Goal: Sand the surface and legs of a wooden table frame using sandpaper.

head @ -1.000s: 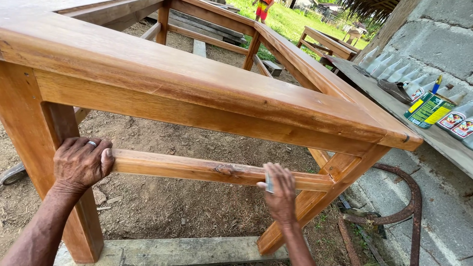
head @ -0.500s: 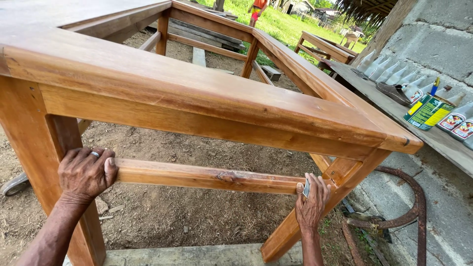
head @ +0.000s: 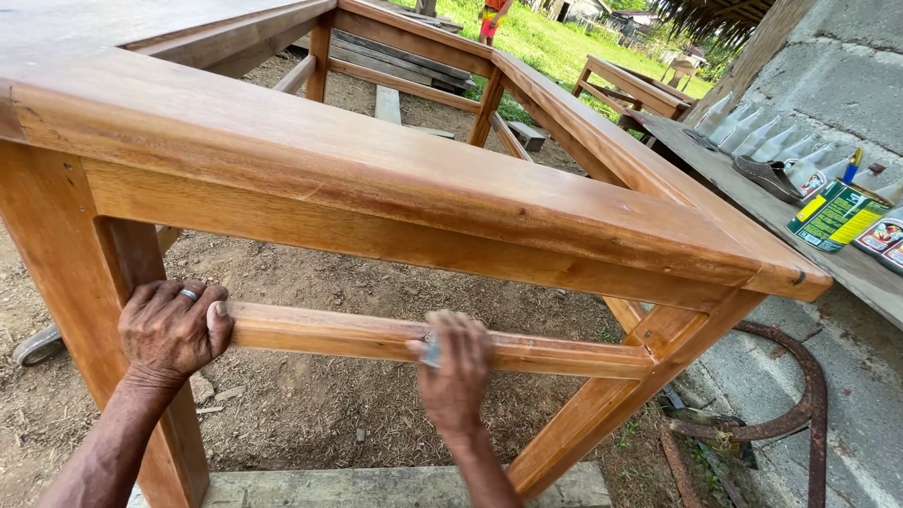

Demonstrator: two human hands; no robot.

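A brown wooden table frame (head: 395,188) stands on bare earth. A lower crossbar (head: 555,356) runs between its two near legs. My left hand (head: 174,329), with a ring on one finger, grips the left end of the crossbar where it meets the left leg (head: 56,282). My right hand (head: 456,372) presses a small grey piece, seemingly sandpaper (head: 432,352), against the middle of the crossbar. The hand covers most of that piece.
A grey plank shelf (head: 752,202) along a block wall on the right carries several bottles (head: 752,141), a green and yellow can (head: 835,214) and a dark sandal (head: 767,176). A rusty curved iron bar (head: 800,376) lies by the right leg. A person stands far off on grass (head: 494,14).
My right hand slid right along the crossbar to its right end, then back left to the middle. My left hand kept its grip at the left end.
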